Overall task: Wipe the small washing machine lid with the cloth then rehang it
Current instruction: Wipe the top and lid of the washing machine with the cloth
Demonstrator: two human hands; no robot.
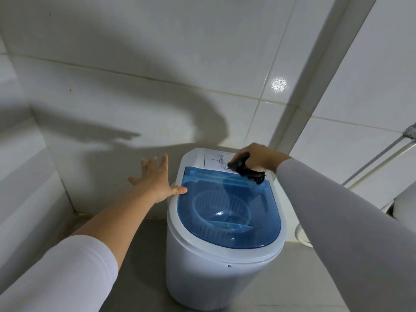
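A small white washing machine (202,273) stands on the floor against the tiled wall. Its translucent blue lid (227,206) is closed, with dark specks on it and the inner basket showing through. My right hand (258,157) is shut on a dark cloth (244,168), pressing it at the lid's far right corner beside the white control panel (213,162). My left hand (157,179) is open with fingers spread, its thumb resting on the lid's left edge.
White tiled walls meet in a corner at the left. A white pipe or rail (380,161) runs diagonally at the right, with a white rounded fixture (405,206) below it. The floor (144,255) around the machine is grey.
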